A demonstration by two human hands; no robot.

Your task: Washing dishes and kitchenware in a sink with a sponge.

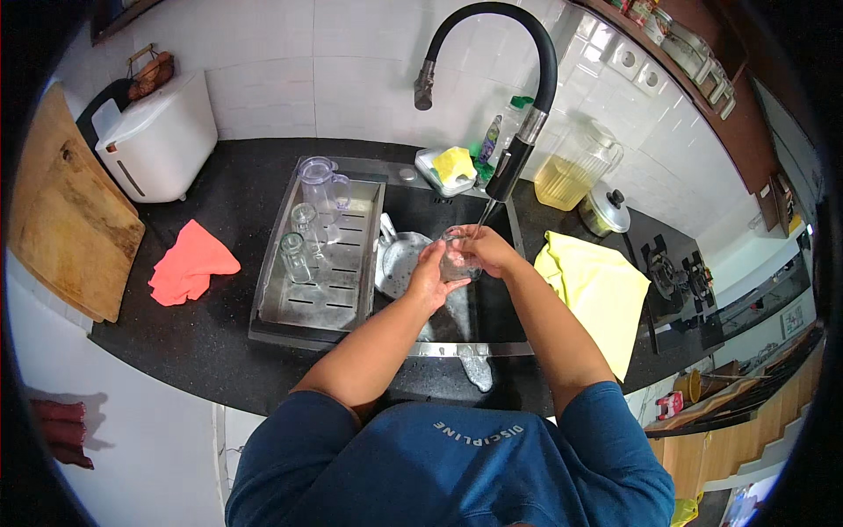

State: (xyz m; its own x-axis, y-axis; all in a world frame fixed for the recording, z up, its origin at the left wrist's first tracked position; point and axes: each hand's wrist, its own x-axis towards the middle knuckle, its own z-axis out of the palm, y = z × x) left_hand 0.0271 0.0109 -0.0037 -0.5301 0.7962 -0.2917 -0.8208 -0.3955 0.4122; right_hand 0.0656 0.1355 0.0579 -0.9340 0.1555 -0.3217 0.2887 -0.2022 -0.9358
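Over the basin of a dark sink (494, 309), both my hands hold a clear glass (459, 262) under running water from the faucet (512, 165). My left hand (431, 280) grips its left side, with the fingers spread beneath it. My right hand (487, 248) is around its upper right, beside the stream. Below, a pan (403, 260) with suds lies in the basin, partly hidden by my left hand. On the left, a metal draining tray (342, 277) holds a clear pitcher (319, 184) and two drinking glasses, one (304, 221) behind the other (294, 257).
A yellow sponge (454, 165) rests in a container behind the sink, near a dish soap bottle (504, 128). Rightward are a pitcher of yellow liquid (570, 174), a lidded pot (604, 207) and a yellow cloth (596, 290). An orange cloth (191, 263) and wooden boards (79, 224) are left.
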